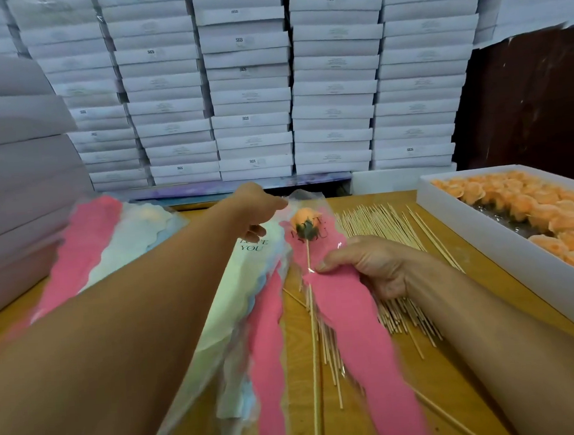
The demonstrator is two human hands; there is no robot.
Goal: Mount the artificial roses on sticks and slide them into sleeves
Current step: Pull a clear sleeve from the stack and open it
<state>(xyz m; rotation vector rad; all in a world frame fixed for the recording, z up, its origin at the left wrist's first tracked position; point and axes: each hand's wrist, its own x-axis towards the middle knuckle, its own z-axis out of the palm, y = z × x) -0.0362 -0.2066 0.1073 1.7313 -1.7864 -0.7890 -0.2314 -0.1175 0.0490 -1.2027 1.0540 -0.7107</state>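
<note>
Head view of a wooden worktable [438, 370] during rose sleeving. An orange artificial rose [303, 217] with a dark green calyx is mounted on a thin wooden stick [314, 369] and lies inside a pink-and-clear sleeve [355, 315]; black lettering on the sleeve behind the bloom is partly hidden and blurred, and cannot be read in full. The right hand [372, 265] pinches the sleeve and the stick together at mid-length, thumb on top and fingers curled beneath. The left hand [255, 202] reaches forward to the sleeve's open top edge just beside the bloom, its thumb and fingers closed on the clear film there. Left of the sleeve lies a stack of further sleeves [241, 306] in pale green, blue and pink, the uppermost printed "LOVE YOU". A loose heap of bare sticks [379, 223] is spread on the table under and beyond the right hand. At right, a white tray [508, 251] holds rows of orange rose heads [532, 205]. Behind the table rise columns of flat white boxes [247, 83], several marked "SGS"; their smaller print is illegible.
</note>
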